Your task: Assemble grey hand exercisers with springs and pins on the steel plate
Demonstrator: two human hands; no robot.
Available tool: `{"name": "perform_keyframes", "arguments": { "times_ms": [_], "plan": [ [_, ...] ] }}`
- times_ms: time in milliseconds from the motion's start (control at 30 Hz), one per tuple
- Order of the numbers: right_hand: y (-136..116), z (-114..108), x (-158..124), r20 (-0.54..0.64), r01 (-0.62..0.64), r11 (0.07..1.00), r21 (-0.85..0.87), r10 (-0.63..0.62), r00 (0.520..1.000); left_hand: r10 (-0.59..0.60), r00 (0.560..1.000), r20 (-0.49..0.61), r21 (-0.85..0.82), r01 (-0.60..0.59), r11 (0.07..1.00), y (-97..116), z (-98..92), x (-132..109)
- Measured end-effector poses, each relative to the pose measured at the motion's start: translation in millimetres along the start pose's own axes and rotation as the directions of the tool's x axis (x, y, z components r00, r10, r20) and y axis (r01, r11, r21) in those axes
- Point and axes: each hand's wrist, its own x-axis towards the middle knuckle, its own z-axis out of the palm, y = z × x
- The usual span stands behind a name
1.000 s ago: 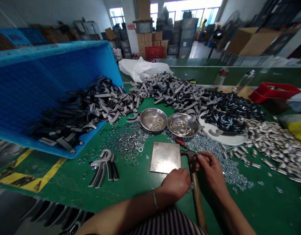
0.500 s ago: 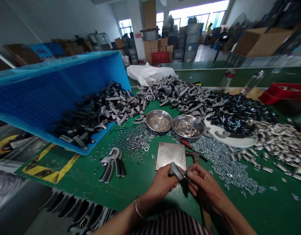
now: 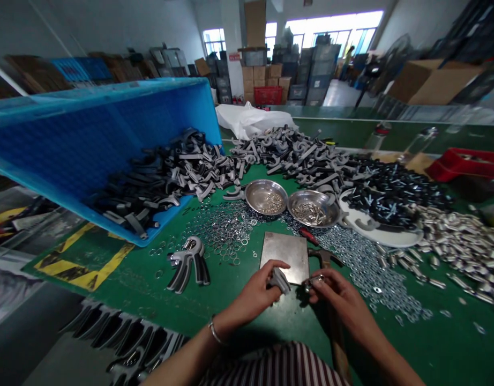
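Note:
My left hand [image 3: 260, 289] grips a grey plastic part [image 3: 279, 281] over the near edge of a square metal plate [image 3: 285, 254]. Just right of it, my right hand [image 3: 337, 292] pinches a small shiny metal piece [image 3: 313, 281] between thumb and fingers. The two held pieces are apart. Beneath my right hand lies a hammer [image 3: 326, 260], its handle partly hidden. Two assembled grey and black hand grips [image 3: 189, 265] rest on the green table left of my left hand.
A blue crate [image 3: 150, 115] of grey handles stands at left. Two steel bowls [image 3: 257, 206] [image 3: 297, 217] hold small pins. Loose rings and nuts [image 3: 361, 279], a white plate [image 3: 375, 236], black parts and metal cylinders [image 3: 456, 236] spread rightward.
My hands have moved apart, separating the grey part from the metal piece. The left forefinger has lifted and extended. The whole view has shifted slightly.

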Motion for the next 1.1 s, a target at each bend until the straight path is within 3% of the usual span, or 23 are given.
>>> {"name": "perform_keyframes", "arguments": {
  "times_ms": [133,300,467,600,667,767,833,900,933,1000,1033,1100],
  "plan": [
    [-1.1,6.9,2.0,-0.032,0.056,0.996,-0.067,-0.058,0.998,0.029,0.994,-0.109,0.014,-0.028,1.000,-5.0,0.6,9.3],
    [-0.1,28.2,4.3,-0.150,0.079,0.997,0.015,-0.076,0.986,0.035,0.963,-0.266,0.145,0.004,0.989,-10.6,16.0,19.1],
    [6.4,52.7,2.6,-0.217,0.125,0.992,-0.003,-0.123,0.968,-0.034,0.939,-0.342,-0.045,0.020,0.999,-9.8,26.0,16.7],
    [11.6,64.4,1.3,-0.253,0.212,0.950,-0.229,-0.268,0.930,-0.134,0.922,-0.363,-0.235,0.048,0.971,-16.3,30.2,14.6],
    [10.3,61.4,4.4,-0.207,0.281,0.894,-0.350,-0.366,0.907,-0.180,0.946,-0.271,-0.275,0.103,0.956,-20.0,28.9,11.2],
    [3.5,49.6,13.7,-0.021,0.331,0.871,-0.363,-0.363,0.932,-0.180,0.979,0.091,-0.223,0.196,0.955,-18.1,20.1,-1.0],
    [-2.3,44.9,22.3,0.127,0.296,0.906,-0.301,-0.270,0.955,-0.128,0.934,0.335,-0.260,0.222,0.940,-13.4,10.8,-12.0],
    [-6.7,48.9,35.1,0.302,0.283,0.916,-0.285,-0.195,0.933,-0.073,0.901,0.428,-0.419,0.269,0.867,-11.2,1.1,-22.0],
    [-8.0,54.6,44.4,0.383,0.323,0.890,-0.321,-0.191,0.904,-0.071,0.917,0.393,-0.510,0.282,0.812,-11.8,-3.7,-25.8],
    [-7.9,72.3,70.0,0.496,0.467,0.773,-0.429,-0.230,0.837,-0.144,0.977,0.158,-0.654,0.213,0.726,-15.3,-13.2,-30.9],
    [-6.8,82.9,85.9,0.521,0.545,0.682,-0.488,-0.274,0.808,-0.194,0.981,-0.008,-0.686,0.135,0.715,-17.1,-18.5,-32.5],
    [-3.6,104.2,119.9,0.531,0.620,0.573,-0.536,-0.343,0.775,-0.233,0.926,-0.296,-0.645,-0.014,0.764,-18.0,-31.6,-35.5]
  ]
}}
